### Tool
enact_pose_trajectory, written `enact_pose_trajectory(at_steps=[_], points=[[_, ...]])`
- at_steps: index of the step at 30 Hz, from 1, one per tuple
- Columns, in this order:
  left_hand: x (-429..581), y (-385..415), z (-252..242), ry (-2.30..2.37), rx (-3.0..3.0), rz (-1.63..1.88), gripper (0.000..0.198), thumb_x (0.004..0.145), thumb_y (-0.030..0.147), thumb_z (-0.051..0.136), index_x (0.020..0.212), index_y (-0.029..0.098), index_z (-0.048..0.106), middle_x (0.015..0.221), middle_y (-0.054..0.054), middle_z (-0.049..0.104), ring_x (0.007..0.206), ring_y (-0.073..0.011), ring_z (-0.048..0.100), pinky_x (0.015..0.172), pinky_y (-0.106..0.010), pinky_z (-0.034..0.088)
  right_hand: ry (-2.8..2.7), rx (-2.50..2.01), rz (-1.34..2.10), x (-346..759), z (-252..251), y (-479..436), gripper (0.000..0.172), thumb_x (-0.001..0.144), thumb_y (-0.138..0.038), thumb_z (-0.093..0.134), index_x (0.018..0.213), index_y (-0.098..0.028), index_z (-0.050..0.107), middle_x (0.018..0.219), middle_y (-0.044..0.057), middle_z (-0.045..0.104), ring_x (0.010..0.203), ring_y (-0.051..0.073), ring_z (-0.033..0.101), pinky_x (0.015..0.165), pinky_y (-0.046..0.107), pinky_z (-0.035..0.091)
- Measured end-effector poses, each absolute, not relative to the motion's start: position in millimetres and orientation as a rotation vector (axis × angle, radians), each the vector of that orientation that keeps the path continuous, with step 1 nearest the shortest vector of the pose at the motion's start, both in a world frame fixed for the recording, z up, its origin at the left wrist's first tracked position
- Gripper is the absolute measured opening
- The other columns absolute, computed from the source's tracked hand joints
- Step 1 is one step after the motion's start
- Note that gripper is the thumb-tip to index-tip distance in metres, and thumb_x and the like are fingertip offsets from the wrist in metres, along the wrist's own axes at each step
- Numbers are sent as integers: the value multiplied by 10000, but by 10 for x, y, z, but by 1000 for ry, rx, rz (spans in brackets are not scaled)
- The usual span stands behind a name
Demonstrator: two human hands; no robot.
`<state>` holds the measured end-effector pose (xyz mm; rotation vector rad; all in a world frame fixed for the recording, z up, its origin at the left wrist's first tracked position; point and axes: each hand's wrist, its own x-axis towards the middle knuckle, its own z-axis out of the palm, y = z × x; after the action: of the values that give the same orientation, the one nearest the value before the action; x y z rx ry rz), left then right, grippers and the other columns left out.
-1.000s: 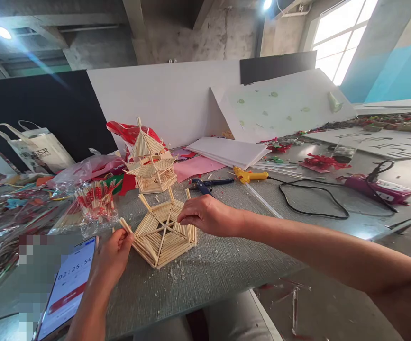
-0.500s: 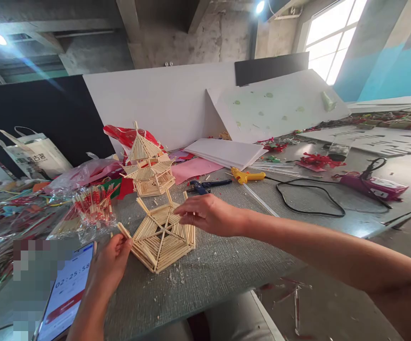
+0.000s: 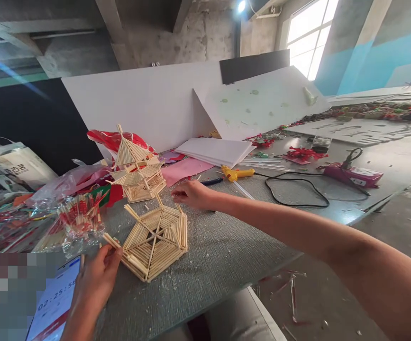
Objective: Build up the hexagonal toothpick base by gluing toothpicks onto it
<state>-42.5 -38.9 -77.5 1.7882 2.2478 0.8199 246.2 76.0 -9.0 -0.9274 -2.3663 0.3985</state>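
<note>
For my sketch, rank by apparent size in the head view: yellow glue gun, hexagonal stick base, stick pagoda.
1. Hexagonal stick base
2. Stick pagoda
3. Yellow glue gun
Apparent sizes only: the base sits nearest the camera.

Room on my right, a crowd on my left.
My right hand point(image 3: 193, 194) could pass over the grey tabletop point(image 3: 223, 246) right of the hexagonal stick frame point(image 3: 162, 259); the stick pagoda point(image 3: 134, 176) blocks the way ahead-left, the yellow glue gun point(image 3: 235, 174) ahead-right. My left hand point(image 3: 100, 274) is hemmed in by the frame, the phone point(image 3: 58, 300) and the red-wrapped sticks point(image 3: 81, 213).
</note>
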Motion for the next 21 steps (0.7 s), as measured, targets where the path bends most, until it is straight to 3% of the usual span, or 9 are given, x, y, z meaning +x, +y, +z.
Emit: enact_pose_trajectory(at_steps=[12, 21], points=[[-431, -384, -782, 2199, 1723, 861, 327, 718, 503, 466, 838, 234, 607, 832, -43, 719, 833, -249, 654, 693, -312, 487, -2394, -971, 312, 2434, -68, 730, 204, 780, -220, 484, 810, -112, 655, 643, 1, 565, 550, 74, 401, 542, 217, 261], [-455, -377, -766, 2201, 1758, 844, 315, 718, 497, 467, 831, 240, 610, 802, -27, 726, 784, -239, 664, 634, -298, 475, -2292, -984, 444, 2534, -19, 712, 219, 760, -228, 498, 881, -103, 632, 671, 2, 559, 584, 83, 423, 577, 211, 311]])
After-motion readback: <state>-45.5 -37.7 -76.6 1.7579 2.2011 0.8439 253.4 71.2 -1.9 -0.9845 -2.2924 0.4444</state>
